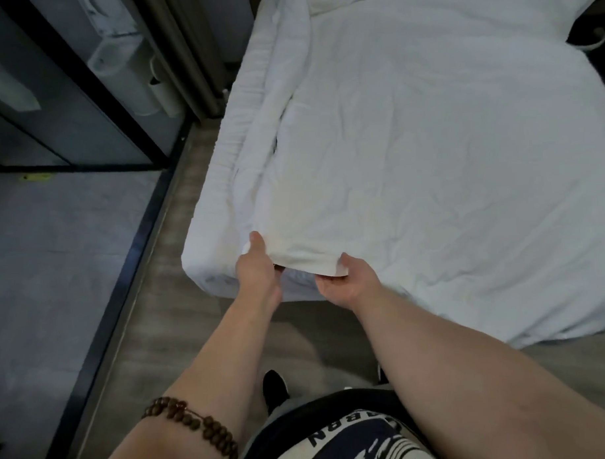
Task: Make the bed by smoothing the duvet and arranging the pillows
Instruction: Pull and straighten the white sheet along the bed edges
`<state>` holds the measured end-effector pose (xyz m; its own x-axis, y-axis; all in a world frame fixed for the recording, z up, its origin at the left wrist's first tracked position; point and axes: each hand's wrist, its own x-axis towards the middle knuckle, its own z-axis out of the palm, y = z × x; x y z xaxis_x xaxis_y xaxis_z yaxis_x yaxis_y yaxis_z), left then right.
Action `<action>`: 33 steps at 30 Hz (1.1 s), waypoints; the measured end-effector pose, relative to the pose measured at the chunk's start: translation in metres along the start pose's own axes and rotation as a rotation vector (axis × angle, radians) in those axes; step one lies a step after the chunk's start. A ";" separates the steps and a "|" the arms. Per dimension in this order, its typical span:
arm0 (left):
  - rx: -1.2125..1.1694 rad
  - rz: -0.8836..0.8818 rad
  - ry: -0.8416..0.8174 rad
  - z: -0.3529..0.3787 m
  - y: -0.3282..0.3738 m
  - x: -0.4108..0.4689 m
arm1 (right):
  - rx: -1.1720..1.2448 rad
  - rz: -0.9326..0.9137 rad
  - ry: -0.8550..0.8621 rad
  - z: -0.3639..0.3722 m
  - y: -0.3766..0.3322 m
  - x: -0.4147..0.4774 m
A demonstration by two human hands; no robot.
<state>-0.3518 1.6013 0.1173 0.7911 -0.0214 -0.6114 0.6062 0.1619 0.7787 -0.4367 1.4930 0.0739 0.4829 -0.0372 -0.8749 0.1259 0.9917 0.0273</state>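
Head view: we see the wrinkled white fabric duvet (pixel 429 156) spread over the white-sheeted bed (pixel 214 211), with its near corner at the foot edge above the grey wood-look floor (pixel 191 336). Left hand (pixel 258 267) pinches that corner, thumb on top and fingers underneath; right hand (pixel 347 284), palm up, grips the hem just beside it, fingers curled under. Brown wooden bead bracelet (pixel 194 422) sits on the left forearm.
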 end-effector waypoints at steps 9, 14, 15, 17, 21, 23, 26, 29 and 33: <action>-0.361 -0.351 -0.212 -0.054 0.042 0.084 | 0.368 -0.335 0.020 0.030 0.085 0.018; -0.591 -0.516 -0.304 -0.067 0.064 0.113 | 0.351 -0.439 0.088 0.036 0.088 0.008; -0.627 -0.548 -0.278 -0.071 0.066 0.119 | 0.347 -0.452 0.093 0.037 0.089 0.004; -0.658 -0.599 -0.214 -0.075 0.069 0.125 | 0.347 -0.474 0.123 0.037 0.091 -0.001; -0.556 -0.640 -0.040 -0.079 0.079 0.130 | 0.309 -0.524 0.209 0.024 0.090 0.001; -0.330 -0.506 -0.014 -0.082 0.089 0.124 | 0.294 -0.510 0.220 0.018 0.087 0.002; 0.047 -0.320 -0.052 -0.087 0.101 0.124 | 0.340 -0.496 0.196 0.018 0.087 0.007; 0.182 -0.017 -0.019 -0.108 0.104 0.137 | 0.408 -0.424 0.181 0.016 0.100 0.020; 0.545 0.279 -0.005 -0.120 0.105 0.128 | 0.438 -0.241 0.028 0.039 0.136 0.036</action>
<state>-0.1966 1.7341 0.1035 0.9255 -0.0560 -0.3746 0.3301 -0.3659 0.8701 -0.3680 1.6218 0.0647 0.3727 -0.2500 -0.8936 0.5863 0.8099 0.0180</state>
